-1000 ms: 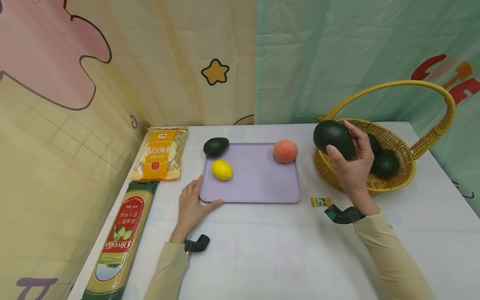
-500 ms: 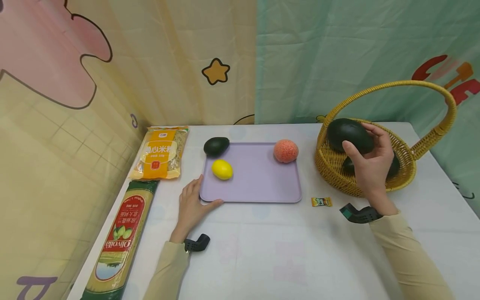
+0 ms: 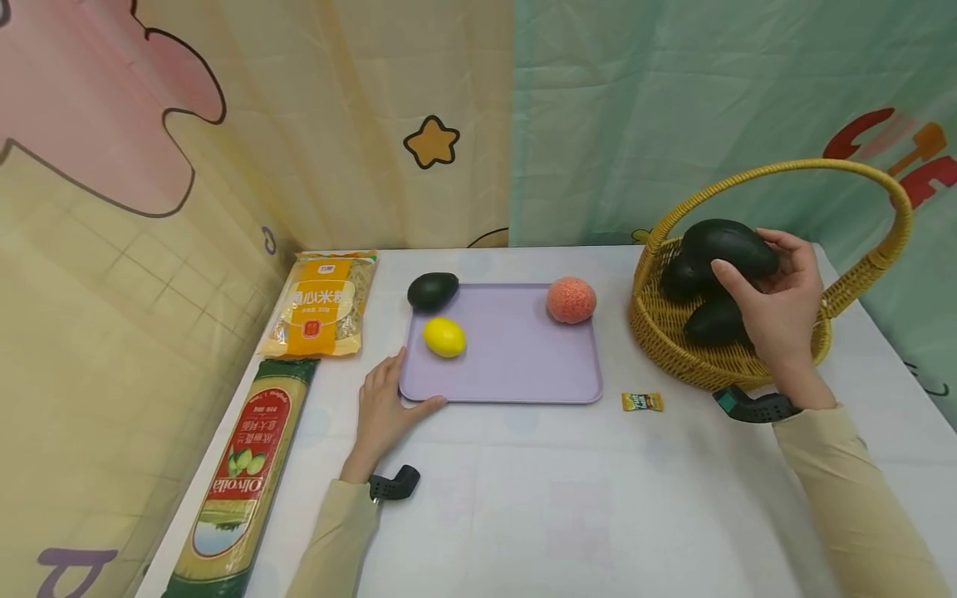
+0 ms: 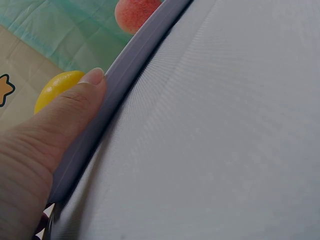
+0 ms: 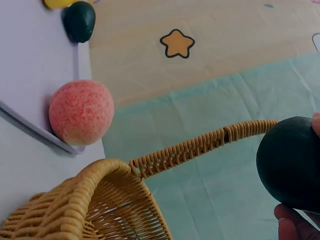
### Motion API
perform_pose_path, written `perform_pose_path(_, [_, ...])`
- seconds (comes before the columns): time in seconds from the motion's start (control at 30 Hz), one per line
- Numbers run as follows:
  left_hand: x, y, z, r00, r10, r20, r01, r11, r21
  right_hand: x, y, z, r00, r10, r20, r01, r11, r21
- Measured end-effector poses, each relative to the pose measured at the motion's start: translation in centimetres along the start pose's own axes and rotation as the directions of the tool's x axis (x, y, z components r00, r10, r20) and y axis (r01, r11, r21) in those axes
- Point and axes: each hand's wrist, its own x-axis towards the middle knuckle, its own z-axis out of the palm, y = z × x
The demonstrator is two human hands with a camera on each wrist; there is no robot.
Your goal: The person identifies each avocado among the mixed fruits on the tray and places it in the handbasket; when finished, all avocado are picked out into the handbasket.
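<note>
My right hand (image 3: 781,299) holds a dark green avocado (image 3: 728,247) between thumb and fingers, over the wicker basket (image 3: 673,359). In the right wrist view the held avocado (image 5: 290,162) shows at the right edge, in front of the basket handle (image 5: 200,149). Two more dark avocados lie inside the basket, one avocado (image 3: 714,324) nearer the front and another avocado (image 3: 677,281) behind it, partly covered. At the front left corner of the lilac tray (image 3: 516,357) rests my left hand (image 3: 385,415). Its thumb (image 4: 75,107) lies along the tray's front rim.
A lemon (image 3: 444,337) and a peach (image 3: 571,301) sit on the tray, with an avocado (image 3: 433,291) at its back left corner. A small wrapped candy (image 3: 642,402) lies before the basket. At left are a macaroni bag (image 3: 320,306) and a spaghetti pack (image 3: 242,473).
My right hand has carried the avocado rightward, from the basket's left rim to above its back part. The avocados in the basket show differently as the hand shifts. My left hand stays put.
</note>
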Motion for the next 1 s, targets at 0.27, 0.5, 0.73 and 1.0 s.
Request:
perform_pose_path(0.27, [0.0, -0.1, 0.0, 1.0, 0.001, -0.002, -0.001, 1.0, -0.003, 1.4, 2.1, -0.6, 0.984, 0.131, 0.118, -0.092, 0.953, -0.29])
perform_pose_path(0.5, [0.0, -0.2, 0.1, 1.0, -0.008, 0.007, 0.008, 1.0, -0.003, 2.8, 3.2, -1.0, 0.907, 0.299, 0.297, -0.118, 0.857, -0.502])
perform_pose_path(0.73, [0.0, -0.3, 0.2, 1.0, -0.005, -0.003, 0.005, 1.0, -0.002, 3.7, 4.7, -0.8, 0.808, 0.394, 0.439, -0.07, 0.803, -0.592])
perform_pose_path(1.0, [0.1, -0.2, 0.2, 1.0, 0.006, -0.008, -0.006, 1.0, -0.003, 4.1, 5.4, 0.2, 0.698, 0.504, 0.509, -0.068, 0.754, -0.653])
